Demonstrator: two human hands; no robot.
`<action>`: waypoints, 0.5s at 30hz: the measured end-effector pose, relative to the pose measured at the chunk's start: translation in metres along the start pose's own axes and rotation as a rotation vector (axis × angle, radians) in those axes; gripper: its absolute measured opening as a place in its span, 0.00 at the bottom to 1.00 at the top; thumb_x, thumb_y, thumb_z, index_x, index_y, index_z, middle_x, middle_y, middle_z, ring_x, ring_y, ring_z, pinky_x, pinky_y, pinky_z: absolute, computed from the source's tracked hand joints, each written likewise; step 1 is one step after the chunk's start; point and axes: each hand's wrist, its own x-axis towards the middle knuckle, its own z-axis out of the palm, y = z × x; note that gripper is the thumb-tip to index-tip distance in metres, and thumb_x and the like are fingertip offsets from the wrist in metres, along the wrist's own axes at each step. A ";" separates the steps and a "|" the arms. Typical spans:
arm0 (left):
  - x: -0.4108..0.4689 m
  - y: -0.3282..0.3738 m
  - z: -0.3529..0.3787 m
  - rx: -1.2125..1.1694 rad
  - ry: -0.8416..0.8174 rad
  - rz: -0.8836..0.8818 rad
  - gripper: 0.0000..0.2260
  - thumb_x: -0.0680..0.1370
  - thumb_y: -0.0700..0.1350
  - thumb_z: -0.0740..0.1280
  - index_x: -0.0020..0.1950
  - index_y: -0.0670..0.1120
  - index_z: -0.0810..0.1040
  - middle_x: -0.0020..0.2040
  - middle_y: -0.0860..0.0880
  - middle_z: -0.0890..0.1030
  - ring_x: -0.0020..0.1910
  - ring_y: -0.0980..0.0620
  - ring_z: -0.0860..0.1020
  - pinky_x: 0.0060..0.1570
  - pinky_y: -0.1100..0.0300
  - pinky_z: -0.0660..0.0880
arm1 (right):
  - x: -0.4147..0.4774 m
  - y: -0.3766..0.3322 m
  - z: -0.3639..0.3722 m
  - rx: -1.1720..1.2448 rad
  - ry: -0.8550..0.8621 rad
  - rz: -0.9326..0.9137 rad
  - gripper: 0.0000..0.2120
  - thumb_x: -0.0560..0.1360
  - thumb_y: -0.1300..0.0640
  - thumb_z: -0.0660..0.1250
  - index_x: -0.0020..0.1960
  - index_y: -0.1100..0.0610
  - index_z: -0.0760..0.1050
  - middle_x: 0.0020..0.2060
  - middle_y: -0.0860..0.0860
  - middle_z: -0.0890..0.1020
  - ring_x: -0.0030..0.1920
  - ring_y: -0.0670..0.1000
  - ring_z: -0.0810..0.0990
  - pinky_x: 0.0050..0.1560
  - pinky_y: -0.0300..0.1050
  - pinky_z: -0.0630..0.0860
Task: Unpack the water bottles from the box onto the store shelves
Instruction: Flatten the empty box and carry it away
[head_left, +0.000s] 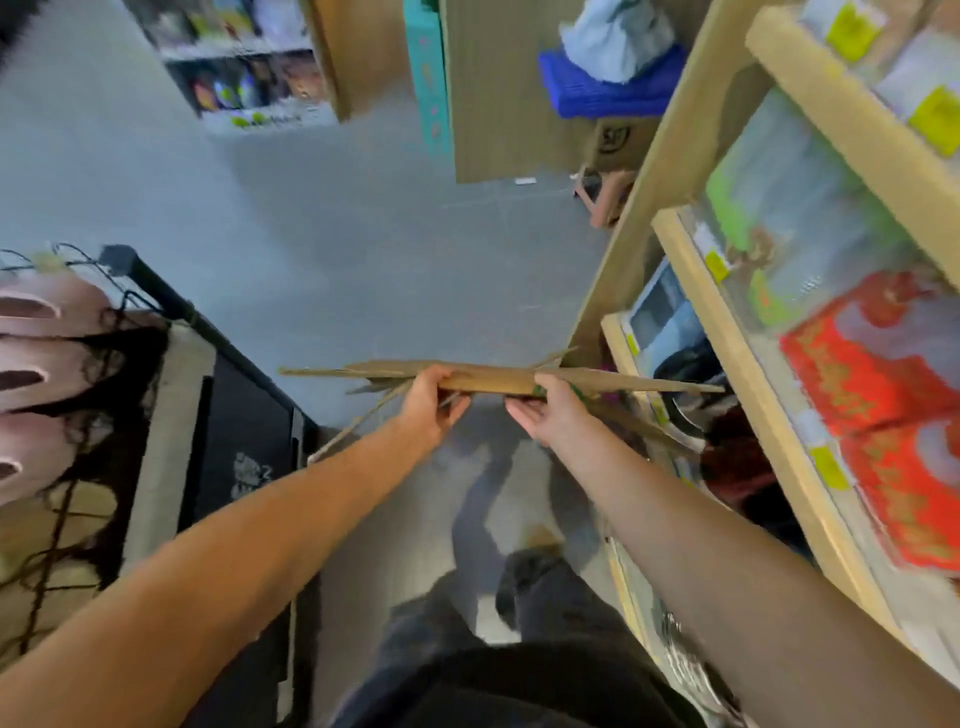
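Cardboard box (493, 383), flattened, sits edge-on over the grey floor (363, 260); left hand (431, 402) grips its near edge, right hand (545, 413) pinches it beside the shelves (740, 364).

Open grey floor (322, 218) between wooden shelves (727, 332) and black rack (171, 306).

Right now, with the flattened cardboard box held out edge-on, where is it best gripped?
Take the flattened cardboard box by its thick folded middle, from the near long edge with thumbs on top, about where the left hand and right hand pinch it. The thin flaps jutting from both ends look floppy and would likely bend.
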 end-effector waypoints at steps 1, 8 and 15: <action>0.006 0.012 0.008 -0.048 0.003 0.028 0.11 0.79 0.41 0.58 0.38 0.44 0.74 0.26 0.50 0.79 0.35 0.53 0.75 0.24 0.69 0.73 | 0.004 -0.014 0.014 -0.033 -0.034 -0.007 0.17 0.78 0.57 0.64 0.63 0.64 0.70 0.64 0.64 0.74 0.62 0.60 0.77 0.52 0.50 0.76; 0.062 0.097 0.052 -0.226 0.117 0.120 0.07 0.77 0.41 0.61 0.39 0.44 0.71 0.36 0.46 0.76 0.36 0.51 0.76 0.23 0.68 0.72 | 0.045 -0.095 0.117 -0.169 -0.158 0.029 0.08 0.79 0.59 0.61 0.43 0.62 0.69 0.65 0.61 0.75 0.64 0.58 0.75 0.60 0.48 0.74; 0.138 0.186 0.078 -0.329 0.181 0.167 0.08 0.76 0.42 0.63 0.38 0.45 0.69 0.34 0.48 0.72 0.32 0.52 0.74 0.25 0.67 0.71 | 0.114 -0.148 0.222 -0.231 -0.178 0.054 0.08 0.79 0.57 0.62 0.44 0.62 0.70 0.58 0.59 0.78 0.63 0.55 0.76 0.59 0.45 0.75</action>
